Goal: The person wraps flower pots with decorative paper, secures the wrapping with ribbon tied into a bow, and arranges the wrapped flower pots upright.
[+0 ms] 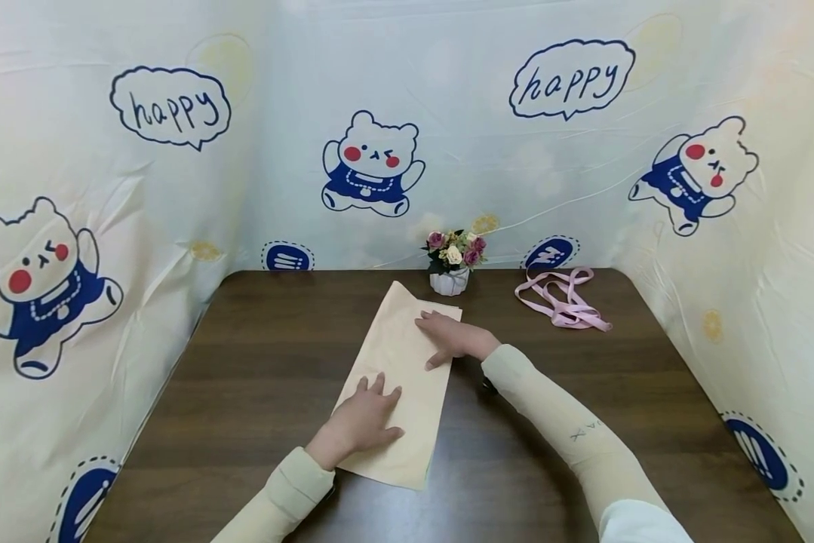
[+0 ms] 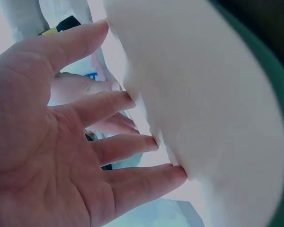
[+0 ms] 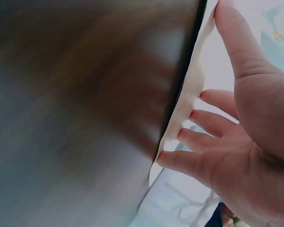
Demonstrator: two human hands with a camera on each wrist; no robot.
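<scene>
A cream sheet of paper [image 1: 389, 343], folded into a long narrow shape, lies slantwise on the dark table. My left hand [image 1: 362, 422] presses on its lower left part with the fingers spread. Farther up, near the right edge, my right hand [image 1: 454, 337] rests on the paper, thumb held apart from the other fingers. In the left wrist view the fingertips touch the pale paper [image 2: 203, 94], and a green layer [image 2: 277, 80] shows along its edge. The right wrist view has the fingertips on the paper [image 3: 182, 116] close to its side.
A small white pot of artificial flowers [image 1: 450, 281] stands at the back of the wooden table [image 1: 257, 392], just beyond the paper. To its right lies a loose pink ribbon [image 1: 566, 311]. Cloth printed with cartoon bears [image 1: 373, 170] hangs around the table's back and sides.
</scene>
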